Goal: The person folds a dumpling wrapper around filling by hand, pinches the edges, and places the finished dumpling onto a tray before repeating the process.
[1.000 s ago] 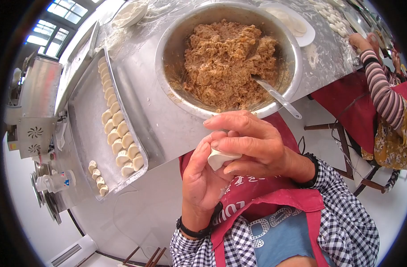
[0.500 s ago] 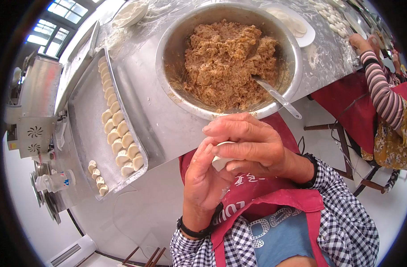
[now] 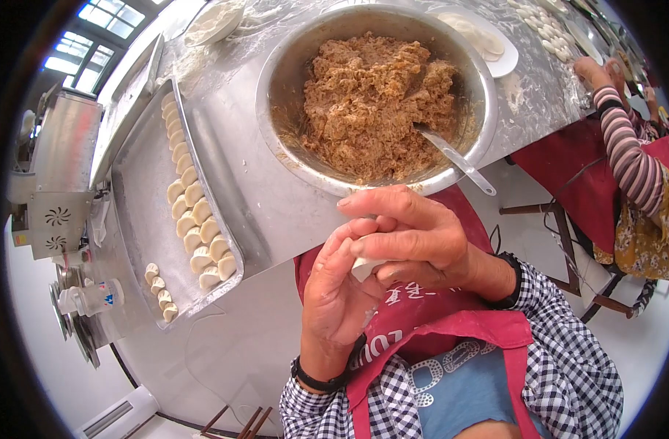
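Note:
A white dough dumpling (image 3: pixel 364 268) sits between my two hands, mostly hidden by the fingers. My left hand (image 3: pixel 338 293) cups it from the left, its fingers closed around the edge. From the right, my right hand (image 3: pixel 422 238) curls over it and presses the dough with thumb and fingers. Just beyond the hands stands a large metal bowl (image 3: pixel 270 124) of brown minced filling (image 3: pixel 378 110). A metal spoon (image 3: pixel 459 159) leans in the filling, its handle over the near right rim.
To the left, a metal tray (image 3: pixel 140 212) holds rows of folded dumplings (image 3: pixel 192 194). Round wrappers (image 3: pixel 477 36) lie on a white plate (image 3: pixel 504 64) behind the bowl. A co-worker's hand (image 3: pixel 590 72) is near small dough pieces (image 3: pixel 546 29). A flour bowl (image 3: pixel 216 25) stands at back left.
My fingers have closed further over the dumpling, so less of the dough shows. The right hand's fingers shifted slightly; bowl, spoon and tray stay in place.

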`<state>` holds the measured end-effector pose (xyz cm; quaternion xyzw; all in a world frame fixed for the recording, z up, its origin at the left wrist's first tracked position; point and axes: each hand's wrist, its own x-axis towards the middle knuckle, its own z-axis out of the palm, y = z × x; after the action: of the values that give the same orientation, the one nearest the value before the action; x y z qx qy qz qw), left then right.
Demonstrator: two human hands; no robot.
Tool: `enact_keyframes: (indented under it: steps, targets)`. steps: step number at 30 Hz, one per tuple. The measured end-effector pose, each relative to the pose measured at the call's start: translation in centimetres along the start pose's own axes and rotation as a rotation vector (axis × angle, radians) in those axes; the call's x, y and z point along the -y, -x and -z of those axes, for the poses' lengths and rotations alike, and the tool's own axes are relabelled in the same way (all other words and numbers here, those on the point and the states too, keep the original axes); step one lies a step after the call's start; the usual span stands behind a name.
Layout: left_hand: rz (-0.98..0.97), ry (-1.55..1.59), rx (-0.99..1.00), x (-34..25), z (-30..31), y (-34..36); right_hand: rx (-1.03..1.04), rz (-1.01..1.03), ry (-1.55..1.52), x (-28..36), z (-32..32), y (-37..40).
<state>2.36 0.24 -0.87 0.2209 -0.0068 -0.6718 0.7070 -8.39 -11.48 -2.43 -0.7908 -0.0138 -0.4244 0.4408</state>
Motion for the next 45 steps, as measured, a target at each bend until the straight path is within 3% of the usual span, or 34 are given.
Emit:
enact_keyframes:
  steps: [3, 5, 9, 11, 18, 20, 27, 30, 33, 35, 39, 45]
  targets:
    - [-0.003, -0.023, 0.023, -0.1, 0.1, -0.1, -0.071, -0.097, -0.068, 0.1, -0.2, 0.0]
    - [-0.014, -0.025, 0.007, 0.0, 0.1, 0.0, -0.012, 0.009, -0.050, -0.6, 0.1, 0.2]
    - [-0.014, 0.002, 0.038, -0.1, 0.6, -0.2, -0.012, 0.020, -0.046, -0.4, 0.0, 0.1]
    - [-0.022, -0.036, 0.019, 0.1, 0.1, 0.4, -0.060, -0.108, -0.175, 0.5, -0.5, 0.4]
    - [-0.023, -0.023, -0.003, 0.2, 0.2, 0.4, -0.010, -0.049, -0.187, 0.0, -0.3, 0.6]
    - [-0.028, -0.062, -0.009, 0.2, -0.1, 0.5, -0.079, -0.144, -0.235, 0.5, -0.7, 0.5]
    - [-0.040, -0.064, 0.017, 0.3, 0.4, 0.1, 0.001, -0.021, -0.124, -0.4, 0.0, 0.5]
    - [-0.034, -0.151, -0.044, 0.2, -0.9, 0.1, -0.068, -0.179, -0.204, 0.3, -0.5, 0.3]
    - [-0.038, -0.160, -0.064, 0.3, -0.3, 0.1, -0.124, -0.137, -0.213, -0.1, -0.6, 0.3]
    - [-0.043, -0.160, -0.065, 0.3, -0.3, 0.2, -0.031, -0.027, -0.049, -0.4, 0.0, 0.2]
    - [-0.034, -0.176, -0.021, 0.2, -0.6, 0.1, -0.100, -0.163, -0.134, 0.2, -0.5, 0.1]
    - [-0.048, -0.190, -0.091, 0.4, -1.0, 0.1, 0.016, 0.013, 0.012, -0.2, 0.1, -0.3]
